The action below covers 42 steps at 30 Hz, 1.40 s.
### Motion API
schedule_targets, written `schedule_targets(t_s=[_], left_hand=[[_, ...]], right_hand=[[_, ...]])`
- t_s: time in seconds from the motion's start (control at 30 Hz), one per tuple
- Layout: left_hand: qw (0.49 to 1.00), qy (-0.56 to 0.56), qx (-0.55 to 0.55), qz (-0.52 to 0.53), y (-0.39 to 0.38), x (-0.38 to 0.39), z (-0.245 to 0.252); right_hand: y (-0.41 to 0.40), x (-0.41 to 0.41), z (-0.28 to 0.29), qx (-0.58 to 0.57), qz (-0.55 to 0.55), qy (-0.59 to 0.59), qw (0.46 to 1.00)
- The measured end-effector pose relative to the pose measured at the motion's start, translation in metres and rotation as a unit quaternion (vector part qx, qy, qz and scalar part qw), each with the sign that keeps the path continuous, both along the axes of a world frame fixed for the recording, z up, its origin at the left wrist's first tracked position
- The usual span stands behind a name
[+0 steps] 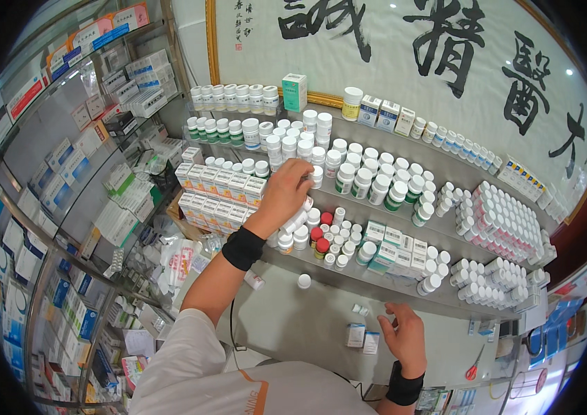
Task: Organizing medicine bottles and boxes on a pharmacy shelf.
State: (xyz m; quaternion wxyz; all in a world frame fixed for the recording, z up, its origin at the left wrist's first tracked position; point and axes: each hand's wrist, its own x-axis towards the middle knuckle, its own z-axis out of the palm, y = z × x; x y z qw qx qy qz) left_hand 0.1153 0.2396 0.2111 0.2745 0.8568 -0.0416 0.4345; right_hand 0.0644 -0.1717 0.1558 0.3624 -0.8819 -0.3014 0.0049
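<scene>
My left hand [284,193] reaches to the middle shelf, with its fingertips around the side of a white plastic bottle [316,177]. Just below it, a white bottle [294,222] lies tilted among upright bottles on the lower shelf. My right hand [403,332] hovers over the counter with fingers apart and nothing in it. Near its fingertips are two small blue-and-white boxes [355,334] and a small bottle lying on its side [360,309]. Farther left on the counter, a white bottle [304,281] shows its cap, and another bottle [254,280] lies on its side.
Tiered metal shelves [459,244] hold many medicine bottles and cartons [215,181] close together. Glass shelving [81,192] with medicine boxes stands at left. Red-handled scissors [472,371] lie at the counter's right. A black cable [232,321] runs near my left arm. Framed calligraphy hangs behind.
</scene>
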Motion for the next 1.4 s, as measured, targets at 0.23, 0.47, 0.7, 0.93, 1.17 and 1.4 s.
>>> schedule_targets(t_s=[0.23,0.47,0.7,0.93,1.17,1.4], left_hand=[[0.993,-0.041,-0.036,0.107,0.024,-0.008,0.004],[0.987,0.016,-0.016,0.159,0.03,-0.005,0.001],[0.981,0.069,-0.034,0.178,0.03,-0.001,0.001],[0.983,0.067,-0.053,0.162,0.032,-0.004,0.003],[0.983,0.066,-0.083,0.15,0.048,-0.014,0.003],[0.976,0.084,-0.111,0.165,0.065,-0.022,0.003]], right_hand=[[0.003,0.003,0.001,-0.008,0.004,0.007,1.0],[0.006,0.003,0.001,-0.014,0.011,0.019,1.0],[0.003,0.003,0.001,-0.022,0.007,0.013,1.0],[0.005,0.002,0.0,-0.022,0.014,0.013,1.0],[0.006,0.002,0.0,-0.021,0.01,0.017,1.0],[0.006,0.002,-0.005,-0.005,0.01,0.012,1.0]])
